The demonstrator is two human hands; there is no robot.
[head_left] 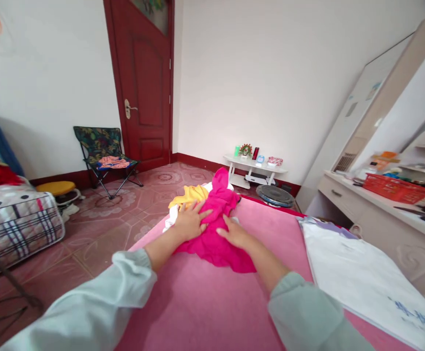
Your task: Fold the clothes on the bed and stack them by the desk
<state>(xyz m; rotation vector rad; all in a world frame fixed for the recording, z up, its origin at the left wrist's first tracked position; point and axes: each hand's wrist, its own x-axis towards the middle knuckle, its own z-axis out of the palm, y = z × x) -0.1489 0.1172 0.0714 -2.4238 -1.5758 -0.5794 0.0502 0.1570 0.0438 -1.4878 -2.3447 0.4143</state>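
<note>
A bright pink garment (pixel 215 243) lies rumpled on the pink-covered table (pixel 197 302), its far end bunched up. My left hand (pixel 190 222) rests on its left side with the fingers spread. On the right side, my right hand (pixel 237 235) touches the cloth, thumb and fingers apart, some fingertips hidden by the hand or folds. Behind and left of the pink garment is a yellow cloth (pixel 188 196), with a white cloth (pixel 171 217) beneath it near my left hand.
White garments (pixel 358 273) with blue print lie flat along the table's right side. A cabinet with a red basket (pixel 397 189) stands beyond. To the left are a folding chair (pixel 104 153) and a yellow stool (pixel 56 188). A low white stand (pixel 256 166) is by the wall.
</note>
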